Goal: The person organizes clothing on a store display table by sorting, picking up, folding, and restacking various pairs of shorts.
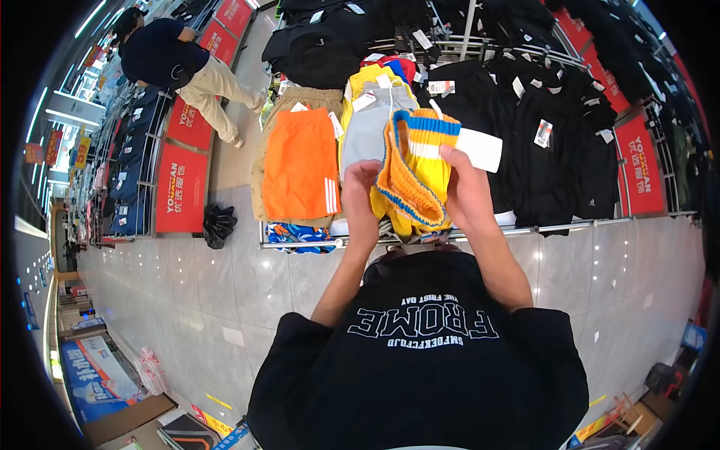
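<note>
Between my hands is a pair of yellow shorts [406,161] with a blue and white striped elastic waistband, its opening spread and facing me. My left hand [361,196] curls around the waistband's left side. My right hand [466,187] grips the right side, thumb on the front of the band. A white tag [480,150] hangs beside the right hand. Just left of the shorts lie grey shorts [367,127] on yellow ones, and orange shorts [301,165] with white side stripes sit further left on khaki clothing.
Black garments [555,142] with price tags cover the rack's right side, and more black clothes [322,52] are piled behind. A metal rail [300,245] runs along the front edge. At the left, a person [169,60] stands by another rack; a black bag [219,226] lies on the floor.
</note>
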`<state>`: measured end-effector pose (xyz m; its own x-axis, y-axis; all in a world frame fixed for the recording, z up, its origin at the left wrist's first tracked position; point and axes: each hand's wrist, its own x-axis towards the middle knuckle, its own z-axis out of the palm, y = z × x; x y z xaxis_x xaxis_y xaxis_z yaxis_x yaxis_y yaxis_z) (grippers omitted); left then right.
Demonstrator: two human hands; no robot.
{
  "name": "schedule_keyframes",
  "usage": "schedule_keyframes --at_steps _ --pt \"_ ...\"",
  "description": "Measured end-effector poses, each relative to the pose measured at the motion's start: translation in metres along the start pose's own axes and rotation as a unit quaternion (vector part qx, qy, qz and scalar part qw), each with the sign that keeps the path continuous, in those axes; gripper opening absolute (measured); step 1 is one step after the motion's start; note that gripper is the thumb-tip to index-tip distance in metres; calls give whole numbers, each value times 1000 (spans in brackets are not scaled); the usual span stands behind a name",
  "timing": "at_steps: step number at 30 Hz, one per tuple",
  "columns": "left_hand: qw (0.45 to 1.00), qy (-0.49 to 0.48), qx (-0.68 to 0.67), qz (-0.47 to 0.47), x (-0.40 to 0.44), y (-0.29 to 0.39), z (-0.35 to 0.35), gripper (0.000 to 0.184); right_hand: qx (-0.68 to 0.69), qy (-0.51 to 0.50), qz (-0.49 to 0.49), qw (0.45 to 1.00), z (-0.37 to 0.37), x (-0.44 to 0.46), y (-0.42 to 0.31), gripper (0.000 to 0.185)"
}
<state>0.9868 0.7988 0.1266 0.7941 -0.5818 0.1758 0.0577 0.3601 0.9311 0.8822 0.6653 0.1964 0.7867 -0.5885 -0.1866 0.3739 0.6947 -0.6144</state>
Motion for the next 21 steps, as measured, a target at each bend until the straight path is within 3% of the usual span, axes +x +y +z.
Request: schedule_keyframes --at_steps 1,3,4,7,11,21 --pt "1000 -4 -1 -4 -5 3 1 45 8 1 -11 1000 0 1 -2 34" --pt "980 -134 133 64 -14 14 6 68 15 2 -4 1000 -3 5 0 35" --pt "971 -174 161 35 -14 20 11 85 21 -3 5 1000 -5 7 2 35" --pt "978 -163 128 -23 -3 19 23 84 27 -4 46 999 -9 12 6 35" --pt "984 -156 35 -84 12 15 14 67 -9 4 21 1000 -15 20 0 34" --pt "982 -144 6 -124 24 10 12 46 -13 -1 17 1000 -22 28 -6 38"
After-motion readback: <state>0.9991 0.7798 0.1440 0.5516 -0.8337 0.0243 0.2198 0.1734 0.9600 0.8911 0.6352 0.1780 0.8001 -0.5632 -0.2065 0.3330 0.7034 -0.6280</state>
